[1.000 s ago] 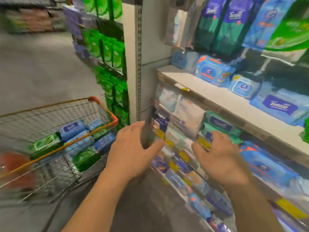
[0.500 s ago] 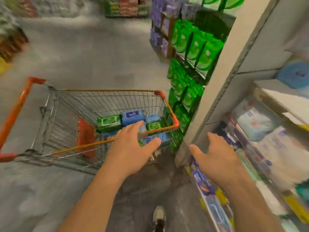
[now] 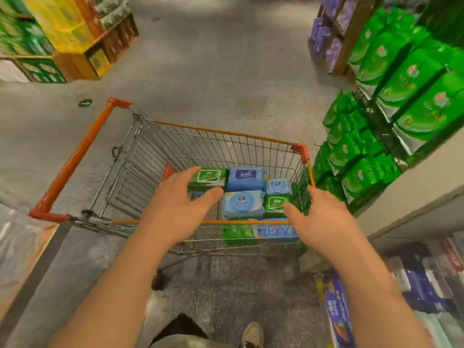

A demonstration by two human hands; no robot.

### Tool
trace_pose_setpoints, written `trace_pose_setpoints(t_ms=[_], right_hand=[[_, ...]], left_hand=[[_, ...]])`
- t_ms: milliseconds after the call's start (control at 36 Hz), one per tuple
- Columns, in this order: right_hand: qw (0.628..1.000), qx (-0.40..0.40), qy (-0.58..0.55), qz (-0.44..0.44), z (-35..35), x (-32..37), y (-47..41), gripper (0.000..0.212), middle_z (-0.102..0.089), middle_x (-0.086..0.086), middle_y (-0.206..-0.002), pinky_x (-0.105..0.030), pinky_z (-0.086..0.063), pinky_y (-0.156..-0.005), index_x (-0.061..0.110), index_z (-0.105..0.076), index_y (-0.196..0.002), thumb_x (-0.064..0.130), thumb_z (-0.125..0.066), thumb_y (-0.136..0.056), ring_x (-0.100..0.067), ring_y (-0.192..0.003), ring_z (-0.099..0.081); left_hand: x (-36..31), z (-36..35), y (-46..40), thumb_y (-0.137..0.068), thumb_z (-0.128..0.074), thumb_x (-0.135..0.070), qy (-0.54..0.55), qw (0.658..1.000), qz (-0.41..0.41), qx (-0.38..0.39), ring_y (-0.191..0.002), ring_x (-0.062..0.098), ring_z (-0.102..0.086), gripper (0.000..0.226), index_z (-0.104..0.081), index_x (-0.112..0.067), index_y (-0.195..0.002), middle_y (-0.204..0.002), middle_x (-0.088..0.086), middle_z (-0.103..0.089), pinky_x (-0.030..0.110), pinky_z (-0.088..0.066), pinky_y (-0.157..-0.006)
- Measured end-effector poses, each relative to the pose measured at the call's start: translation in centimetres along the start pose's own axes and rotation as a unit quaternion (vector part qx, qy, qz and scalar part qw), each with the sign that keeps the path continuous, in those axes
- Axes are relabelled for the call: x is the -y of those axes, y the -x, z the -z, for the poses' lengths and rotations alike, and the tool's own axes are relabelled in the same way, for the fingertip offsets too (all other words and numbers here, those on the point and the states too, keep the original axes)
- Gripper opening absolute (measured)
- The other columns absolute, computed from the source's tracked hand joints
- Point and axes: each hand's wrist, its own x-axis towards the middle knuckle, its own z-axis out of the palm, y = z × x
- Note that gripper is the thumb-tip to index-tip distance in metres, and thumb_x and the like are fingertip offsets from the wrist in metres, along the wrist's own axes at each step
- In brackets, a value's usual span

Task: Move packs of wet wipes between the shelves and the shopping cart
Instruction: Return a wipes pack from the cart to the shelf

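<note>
Orange plastic trims the handle (image 3: 71, 163) of the wire shopping cart (image 3: 140, 156), which stands on the grey floor (image 3: 213, 71) with stacked boxes (image 3: 62, 28) well beyond it at far left. Over the cart's near rim the left hand (image 3: 175, 209) reaches with fingers spread and relaxed, holding nothing, its fingertips just above a green pack of wet wipes (image 3: 209, 177). Beside that pack lies a blue Tempo pack (image 3: 247, 178), with a light blue pack (image 3: 242, 204) and more green and blue packs around them in the basket. Further right, the right hand (image 3: 324, 222) hovers by the cart's corner, also spread and empty. Green packages (image 3: 401, 79) fill the shelves at far right.
</note>
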Motion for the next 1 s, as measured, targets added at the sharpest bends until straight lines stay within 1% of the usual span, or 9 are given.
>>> trace_pose_setpoints(t_ms=[111,278,417,583,694,806,889,944,1000], right_hand=[[1.0,0.025,-0.002,0.004,-0.3,1.6,-3.0,0.071,-0.041,-0.011,-0.154,-0.046,-0.021,-0.123,0.011,-0.034,-0.153,0.055,-0.05,-0.098,-0.031,-0.143,-0.035],[0.999,0.01,0.02,0.036,-1.3,4.8,-7.6,0.059,-0.055,-0.016,-0.138,-0.044,-0.036,-0.111,0.005,-0.051,-0.135,0.05,-0.054,-0.097,-0.033,-0.13,-0.047],[0.999,0.019,0.043,0.024,-2.3,7.5,-11.9,0.06,-0.055,-0.016,-0.138,-0.045,-0.039,-0.109,0.008,-0.052,-0.133,0.054,-0.054,-0.095,-0.034,-0.129,-0.05],[0.998,0.046,0.036,-0.013,-3.4,9.8,-16.0,0.075,-0.042,-0.012,-0.156,-0.042,-0.036,-0.113,0.013,-0.038,-0.153,0.059,-0.051,-0.095,-0.033,-0.141,-0.041],[0.998,0.057,0.019,-0.032,-4.4,10.1,-17.7,0.077,-0.039,-0.009,-0.159,-0.04,-0.035,-0.113,0.015,-0.035,-0.155,0.058,-0.052,-0.095,-0.03,-0.143,-0.04],[0.996,0.071,0.01,-0.05,-4.8,9.6,-19.3,0.066,-0.051,-0.011,-0.149,-0.032,-0.042,-0.087,0.017,-0.043,-0.151,0.054,-0.053,-0.097,-0.027,-0.118,-0.057],[0.996,0.081,-0.006,-0.044,-5.7,8.6,-20.9,0.069,-0.061,-0.01,-0.135,-0.028,-0.042,-0.071,0.021,-0.042,-0.152,0.059,-0.052,-0.095,-0.011,-0.085,-0.065],[0.994,0.095,-0.014,-0.05,-6.6,7.9,-22.1,0.068,-0.06,-0.009,-0.138,-0.033,-0.047,-0.08,0.021,-0.04,-0.153,0.057,-0.052,-0.096,-0.012,-0.091,-0.066],[0.991,0.119,-0.005,-0.051,-7.9,7.2,-23.4,0.065,-0.052,-0.005,-0.149,-0.036,-0.043,-0.1,0.021,-0.04,-0.154,0.053,-0.052,-0.098,-0.024,-0.121,-0.06]], left_hand=[[1.0,0.7,-2.2,-0.091,-0.059,-0.063,0.004,1.0,0.007,-0.011,-0.138,0.018,-0.045,0.07,-0.042,-0.033,-0.153,-0.153,-0.005,-0.047,0.035,-0.036,-0.106],[2.4,1.3,-7.2,-0.092,-0.055,-0.066,0.012,1.0,0.023,-0.01,-0.137,0.016,-0.045,0.072,-0.038,-0.034,-0.155,-0.154,-0.005,-0.046,0.032,-0.034,-0.094],[4.3,1.5,-12.5,-0.091,-0.054,-0.069,0.034,0.999,0.032,0.009,-0.14,0.019,-0.042,0.074,-0.037,-0.036,-0.155,-0.157,-0.004,-0.043,0.036,-0.035,-0.101],[6.5,0.9,-18.6,-0.092,-0.054,-0.067,0.061,0.995,0.031,0.073,-0.139,0.017,-0.045,0.074,-0.035,-0.034,-0.156,-0.159,-0.006,-0.041,0.03,-0.033,-0.095],[7.2,0.2,-21.6,-0.091,-0.054,-0.067,0.074,0.991,0.034,0.105,-0.135,0.02,-0.049,0.072,-0.037,-0.036,-0.154,-0.157,-0.005,-0.044,0.034,-0.039,-0.1],[7.4,-1.0,-23.4,-0.091,-0.057,-0.064,0.113,0.983,0.061,0.128,-0.125,0.015,-0.054,0.067,-0.042,-0.038,-0.15,-0.145,-0.014,-0.051,0.035,-0.044,-0.099],[7.8,-3.1,-24.5,-0.092,-0.06,-0.058,0.173,0.967,0.114,0.151,-0.116,0.013,-0.056,0.055,-0.051,-0.037,-0.143,-0.132,-0.015,-0.056,0.033,-0.043,-0.088],[8.4,-5.1,-25.1,-0.095,-0.058,-0.054,0.211,0.947,0.166,0.176,-0.114,0.013,-0.057,0.039,-0.059,-0.038,-0.13,-0.129,-0.015,-0.059,0.032,-0.042,-0.085],[9.4,-7.4,-25.7,-0.098,-0.057,-0.05,0.241,0.921,0.226,0.209,-0.111,0.016,-0.061,0.016,-0.063,-0.038,-0.106,-0.127,-0.01,-0.064,0.034,-0.048,-0.087]])
